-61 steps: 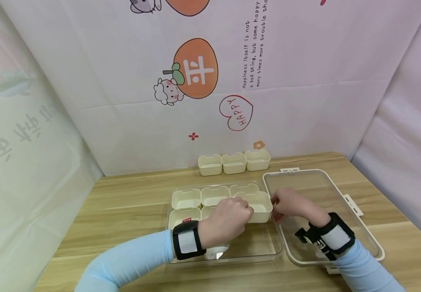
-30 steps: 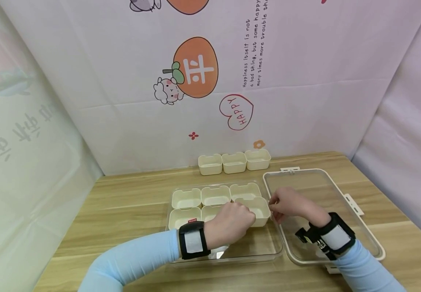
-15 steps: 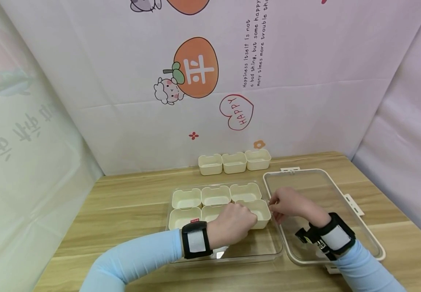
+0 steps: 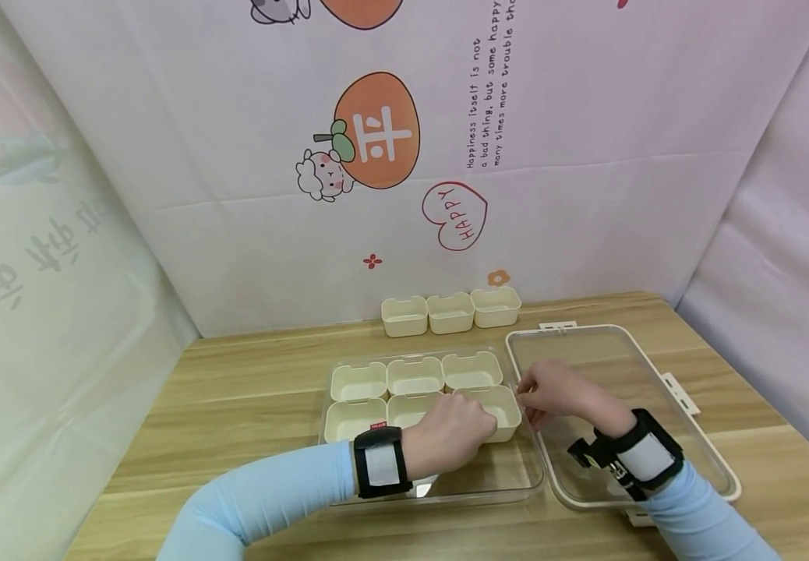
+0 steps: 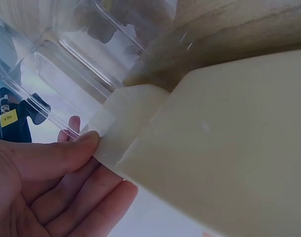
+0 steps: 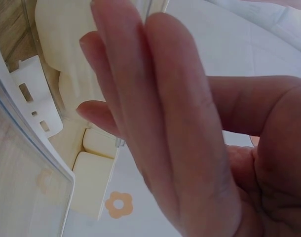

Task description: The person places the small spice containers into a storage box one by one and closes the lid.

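A cream plastic bin [image 4: 504,411] sits at the front right of the group inside the clear storage box [image 4: 475,496]. My left hand [image 4: 455,433] pinches its near left edge; the left wrist view shows the thumb on the bin's rim, the other fingers bent below. The bin looks slightly higher than its neighbours. At the box's right wall my right hand [image 4: 555,389] holds the rim with its fingertips; in the right wrist view, its long fingers hide the contact. Several more cream bins [image 4: 358,383] stand in the box, partly hidden by my left hand.
A clear lid with white edging and clips [image 4: 622,366] lies right of the box, under my right forearm. Three cream bins [image 4: 450,315] stand in a row at the table's back edge. A small red label [image 4: 378,425] shows near my left wristband. A printed cloth [image 4: 271,257] hangs behind.
My left hand has moved slightly right and toward me, lowering the cream bin into the box, off the back-row bin it overlapped. My right hand has stayed at the box's rim.
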A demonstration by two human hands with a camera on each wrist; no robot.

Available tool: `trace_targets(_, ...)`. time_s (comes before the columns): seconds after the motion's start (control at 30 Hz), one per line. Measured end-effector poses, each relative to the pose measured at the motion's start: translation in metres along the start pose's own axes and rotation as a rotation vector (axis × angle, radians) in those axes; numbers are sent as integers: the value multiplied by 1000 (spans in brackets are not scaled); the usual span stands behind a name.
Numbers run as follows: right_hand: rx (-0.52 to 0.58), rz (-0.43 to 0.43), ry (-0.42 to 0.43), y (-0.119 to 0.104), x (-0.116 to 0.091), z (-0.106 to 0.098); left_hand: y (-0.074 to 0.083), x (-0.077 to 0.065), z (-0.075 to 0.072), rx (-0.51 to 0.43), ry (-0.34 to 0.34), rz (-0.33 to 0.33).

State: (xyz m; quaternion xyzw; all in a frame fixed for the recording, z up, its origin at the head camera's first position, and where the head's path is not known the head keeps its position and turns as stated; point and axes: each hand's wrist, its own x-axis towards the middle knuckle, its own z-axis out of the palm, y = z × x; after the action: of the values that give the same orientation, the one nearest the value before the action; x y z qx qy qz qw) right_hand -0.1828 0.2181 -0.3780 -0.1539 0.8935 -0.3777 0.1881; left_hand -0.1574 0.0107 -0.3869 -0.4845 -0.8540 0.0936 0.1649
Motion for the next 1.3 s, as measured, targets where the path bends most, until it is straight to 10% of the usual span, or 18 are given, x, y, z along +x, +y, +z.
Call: trace_targets(1.3,-24,16,32,-1,1,4,2,1,2,52,-44,25)
